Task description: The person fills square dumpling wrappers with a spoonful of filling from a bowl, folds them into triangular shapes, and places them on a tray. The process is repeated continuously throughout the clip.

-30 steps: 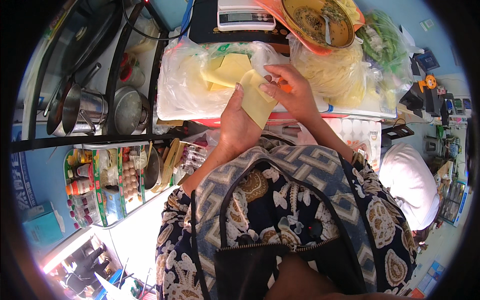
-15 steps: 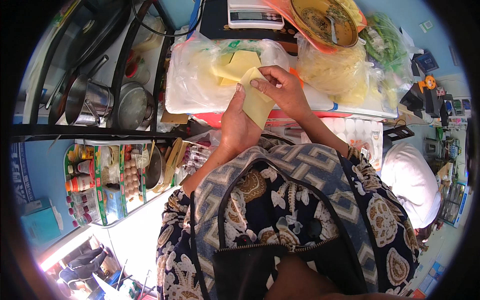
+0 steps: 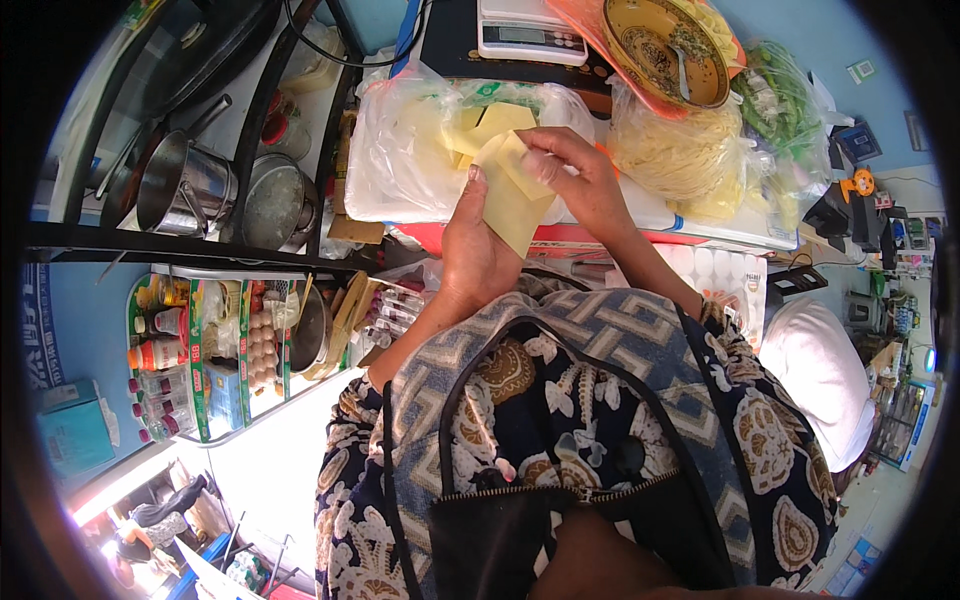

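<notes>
My left hand (image 3: 478, 250) holds a thin stack of pale yellow dough sheets (image 3: 512, 218) from below, its thumb along the left edge. Fingers of my right hand (image 3: 582, 185) pinch the upper corner of the top sheet, which stands partly lifted from those beneath. Just beyond, more folded yellow sheets (image 3: 500, 120) lie in an open clear plastic bag (image 3: 395, 160). How many sheets I hold cannot be made out.
Right of the bag sit a bag of pale noodles (image 3: 675, 145) and a bag of green vegetables (image 3: 785, 110). A brown bowl (image 3: 650, 50) with a spoon and a white scale (image 3: 530, 38) stand behind. Pots (image 3: 185, 190) fill the left rack. Another person in white (image 3: 815, 375) is at right.
My right hand has shifted slightly right, and the top sheet's corner is peeled further from the stack. The whole view has shifted a little, moving the table things rightward.
</notes>
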Motion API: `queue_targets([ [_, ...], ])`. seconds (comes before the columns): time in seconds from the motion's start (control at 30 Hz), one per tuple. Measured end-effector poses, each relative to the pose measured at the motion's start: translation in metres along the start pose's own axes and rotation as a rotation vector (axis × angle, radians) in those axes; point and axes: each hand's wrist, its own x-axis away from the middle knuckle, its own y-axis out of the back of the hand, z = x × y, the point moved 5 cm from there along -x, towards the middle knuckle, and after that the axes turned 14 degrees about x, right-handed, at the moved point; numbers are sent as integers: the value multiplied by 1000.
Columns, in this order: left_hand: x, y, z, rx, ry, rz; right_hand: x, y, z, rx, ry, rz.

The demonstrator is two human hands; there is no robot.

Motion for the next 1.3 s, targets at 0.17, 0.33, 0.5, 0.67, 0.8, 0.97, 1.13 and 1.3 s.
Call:
queue_targets([
  [0.17, -3, 1, -1, 40, 14, 6, 1, 2, -1, 86, 72, 4],
  [0.33, -11, 13, 0, -14, -3, 7, 1, 3, 3, 58, 76, 48],
  [0.5, -13, 27, -2, -47, -44, -139, 9, -3, -1, -11, -37, 75],
  [0.67, -17, 41, -1, -43, -68, -182, 14, -12, -7, 31, 37, -30],
  [0.8, -17, 45, -3, -76, -123, -232, 12, -12, 12, 313, 154, -88],
  [0.97, -12, 40, -3, -93, -120, -236, 11, -11, 25, 667, 364, -167],
  [1.13, -9, 36, 0, 10, -73, -217, 15, -18, 32, 708, 450, -189],
  [1.3, -12, 36, 4, 49, -68, -149, 26, -18, 33, 776, 544, -126],
])
